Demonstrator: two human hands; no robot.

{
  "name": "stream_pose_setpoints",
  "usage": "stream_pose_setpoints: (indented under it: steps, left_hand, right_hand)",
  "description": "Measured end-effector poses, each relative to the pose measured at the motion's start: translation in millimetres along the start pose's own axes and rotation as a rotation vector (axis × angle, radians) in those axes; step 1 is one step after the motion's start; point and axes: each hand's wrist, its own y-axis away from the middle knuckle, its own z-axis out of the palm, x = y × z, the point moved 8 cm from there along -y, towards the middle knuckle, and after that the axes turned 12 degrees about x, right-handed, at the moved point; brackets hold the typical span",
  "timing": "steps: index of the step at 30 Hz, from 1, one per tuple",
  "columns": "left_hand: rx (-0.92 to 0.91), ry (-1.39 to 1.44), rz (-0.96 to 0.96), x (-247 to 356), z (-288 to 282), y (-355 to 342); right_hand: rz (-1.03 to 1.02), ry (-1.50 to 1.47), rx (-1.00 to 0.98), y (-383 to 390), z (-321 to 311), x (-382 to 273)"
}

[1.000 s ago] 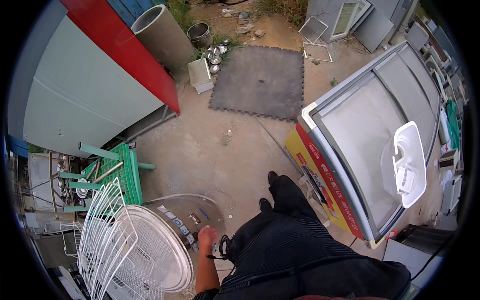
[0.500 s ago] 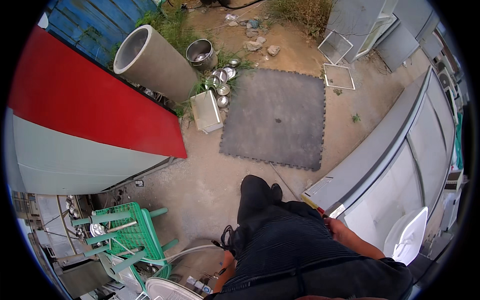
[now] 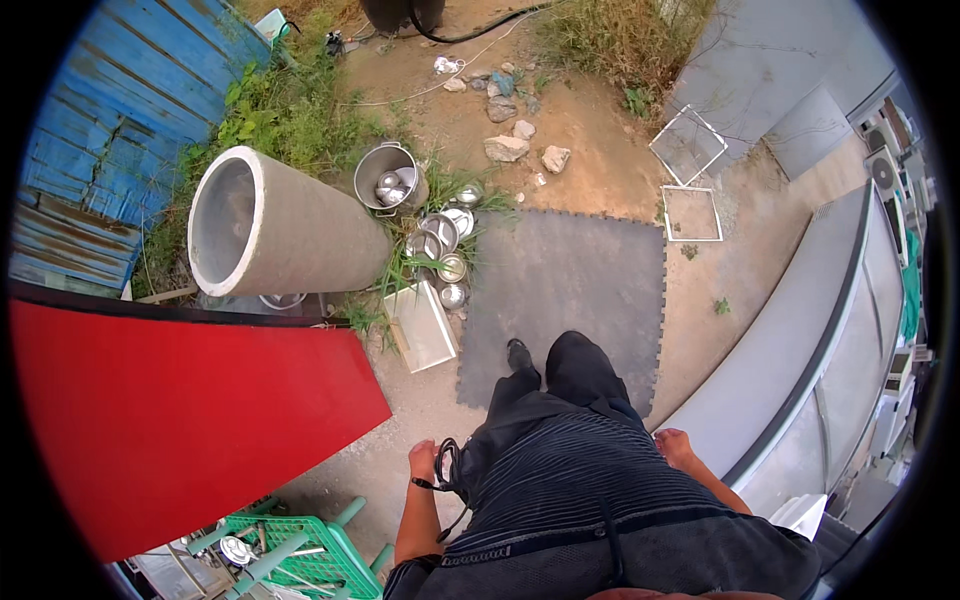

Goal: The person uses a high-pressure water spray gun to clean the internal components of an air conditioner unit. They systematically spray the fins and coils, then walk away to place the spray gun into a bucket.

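Note:
My left hand point(image 3: 422, 460) hangs beside my left thigh, its fingers closed on a black cable point(image 3: 446, 466) that is bunched in loops, with one end trailing lower. By my right hip is my right hand point(image 3: 675, 447), fingers curled; anything inside it is hidden from this view. Ahead of me lies a dark grey interlocking floor mat point(image 3: 565, 290), with one of my shoes point(image 3: 518, 354) on it.
Left of the mat are a white box point(image 3: 422, 325), several metal pots and lids point(image 3: 428, 240), a steel pot point(image 3: 372, 180) and a concrete pipe point(image 3: 310, 230). A red panel point(image 3: 200, 410) and green stool point(image 3: 320, 550) stand nearer. A long grey cabinet point(image 3: 770, 350) flanks my right.
I have stepped forward onto the mat. The red panel and green stool now sit lower in view. A yellow-and-red item with a metal part at my right hand no longer shows.

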Motion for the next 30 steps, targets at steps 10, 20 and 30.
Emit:
stream_pose_setpoints:
  steps: [10,20,30]
  left_hand:
    - [0.183,0.121,0.215,456,96,-118]
    - [-0.104,-0.265,-0.045,476,267,-148]
    - [-0.06,-0.498,0.085,678,337,-321]
  right_hand:
    - [-0.25,0.272,-0.023,-149,147,-205]
    - [-0.163,0.082,0.023,-241,196,-700]
    - [-0.229,0.02,0.095,-300,313,-1068]
